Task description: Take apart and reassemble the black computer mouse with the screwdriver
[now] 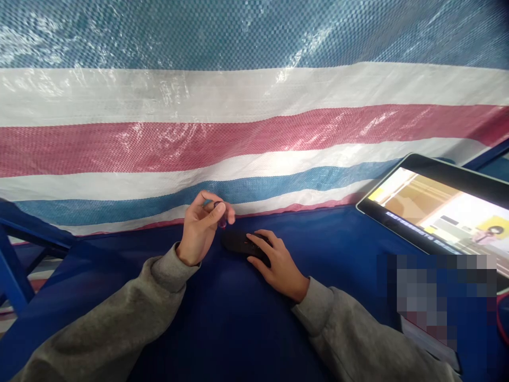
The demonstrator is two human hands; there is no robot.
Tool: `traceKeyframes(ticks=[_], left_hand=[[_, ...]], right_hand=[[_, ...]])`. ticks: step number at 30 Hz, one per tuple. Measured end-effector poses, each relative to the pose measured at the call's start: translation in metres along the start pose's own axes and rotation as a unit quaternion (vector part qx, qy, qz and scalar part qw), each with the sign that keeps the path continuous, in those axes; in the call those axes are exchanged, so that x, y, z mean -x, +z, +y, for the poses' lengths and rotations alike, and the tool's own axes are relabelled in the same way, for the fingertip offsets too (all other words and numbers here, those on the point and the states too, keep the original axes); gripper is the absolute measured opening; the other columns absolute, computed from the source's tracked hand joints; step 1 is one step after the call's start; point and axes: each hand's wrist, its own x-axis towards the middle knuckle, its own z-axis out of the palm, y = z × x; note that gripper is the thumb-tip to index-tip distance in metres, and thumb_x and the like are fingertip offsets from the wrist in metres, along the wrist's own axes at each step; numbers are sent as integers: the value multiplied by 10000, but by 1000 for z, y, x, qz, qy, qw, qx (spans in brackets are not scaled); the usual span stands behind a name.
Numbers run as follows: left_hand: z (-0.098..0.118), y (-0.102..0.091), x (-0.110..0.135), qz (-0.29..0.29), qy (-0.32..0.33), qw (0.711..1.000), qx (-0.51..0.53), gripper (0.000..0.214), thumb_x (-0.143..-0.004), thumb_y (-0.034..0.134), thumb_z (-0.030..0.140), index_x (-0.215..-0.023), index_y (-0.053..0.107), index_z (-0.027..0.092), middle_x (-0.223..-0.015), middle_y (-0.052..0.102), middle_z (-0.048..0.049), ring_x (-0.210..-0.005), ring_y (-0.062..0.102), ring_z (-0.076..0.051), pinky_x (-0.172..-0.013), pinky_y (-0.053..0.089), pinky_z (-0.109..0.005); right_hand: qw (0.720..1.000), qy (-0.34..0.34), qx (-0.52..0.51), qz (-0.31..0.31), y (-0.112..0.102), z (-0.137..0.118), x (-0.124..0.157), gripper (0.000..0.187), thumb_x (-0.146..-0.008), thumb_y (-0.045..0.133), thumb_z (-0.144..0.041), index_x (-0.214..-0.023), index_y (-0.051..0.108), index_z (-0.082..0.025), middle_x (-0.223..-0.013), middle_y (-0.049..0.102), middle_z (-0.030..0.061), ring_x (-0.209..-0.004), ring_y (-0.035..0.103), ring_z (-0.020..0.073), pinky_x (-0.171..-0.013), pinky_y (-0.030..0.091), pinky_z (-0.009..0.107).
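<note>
My left hand (202, 225) is raised just above the blue tabletop. Thumb and fingers pinch a small dark cylinder (222, 223) with a purple-red sheen, which looks like a battery; its upper part is mostly covered by the fingers. To the right, my right hand (278, 261) grips the right end of a black remote control (234, 242). This is a long rounded body with small marks like buttons, lying on the table. The thumb presses its near side and the fingers lie over its top. The remote's left end points toward the space under my left hand.
A tablet (441, 212) with a lit screen stands tilted at the right. Below it lies a flat, partly pixelated object (431, 339). A striped plastic sheet (238, 138) hangs behind the blue table (222, 329). Blue frame bars (16, 265) are at the left.
</note>
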Motion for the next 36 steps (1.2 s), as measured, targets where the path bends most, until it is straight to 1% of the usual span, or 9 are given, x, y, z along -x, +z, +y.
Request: traceKeyframes(ticks=[5,9,12,16,18,23,28,30,36], left_hand=[[-1,-2,-1,-6,-10,1000,25,293,-948,494,395,-893,647,151,-656,514,-6,-577,473,-104,-590,412,-261],[-1,-2,1,-13,-5,1000,-18,173,-893,600,327,-878,634,158,-795,625,-55,-707,578,-152,-625,433,-275],[0,-1,1,-7,-3,1000,0,142,-833,688,277,-847,575,192,-698,592,-1,-599,526,-119,-590,414,-259],[0,0,0,-3,-15,999,39,256,-914,559,406,-853,623,165,-616,477,11,-533,427,-97,-547,380,-251],[1,-1,-1,-6,-17,999,33,312,-930,519,417,-848,645,144,-658,511,-15,-571,469,-110,-564,396,-263],[0,-1,0,-20,-7,1000,-6,133,-879,631,312,-860,588,188,-786,637,-40,-710,586,-151,-665,443,-283],[0,3,1,-9,-21,1000,19,281,-925,533,448,-870,615,185,-597,440,18,-547,422,-109,-571,381,-258],[1,4,0,-13,-27,999,17,362,-932,492,476,-853,647,158,-620,433,-1,-565,415,-118,-572,378,-270],[2,4,-1,-2,-23,999,29,304,-917,532,435,-841,651,166,-635,423,-3,-580,405,-121,-580,375,-270]], right_hand=[[1000,2,6,1,-1,-1,0,445,-929,568,-309,-1367,495,-268,-1319,511,105,-1146,547,262,-987,487,467],[1000,2,4,1,0,1,0,443,-936,559,-321,-1369,494,-258,-1322,507,111,-1159,538,266,-999,474,475],[1000,-2,0,1,1,1,0,440,-937,553,-319,-1370,492,-266,-1320,511,112,-1176,532,275,-995,472,489],[1000,2,-6,-3,0,0,-1,429,-938,553,-315,-1360,501,-261,-1325,511,113,-1176,534,275,-997,468,489],[1000,1,-3,-4,0,0,-1,431,-936,555,-312,-1360,500,-254,-1328,510,113,-1187,530,273,-1010,459,488],[1000,-8,1,-1,0,1,-1,444,-933,556,-310,-1371,487,-278,-1325,516,105,-1206,524,275,-1005,458,496],[1000,-7,2,-2,1,2,0,453,-930,556,-318,-1376,482,-290,-1321,518,106,-1182,538,280,-981,473,501],[1000,-5,1,-3,2,2,0,454,-931,555,-321,-1378,481,-291,-1324,515,106,-1178,539,280,-986,470,504],[1000,-3,-8,-7,2,2,-1,439,-933,551,-307,-1365,490,-264,-1325,512,110,-1194,522,276,-1000,453,500]])
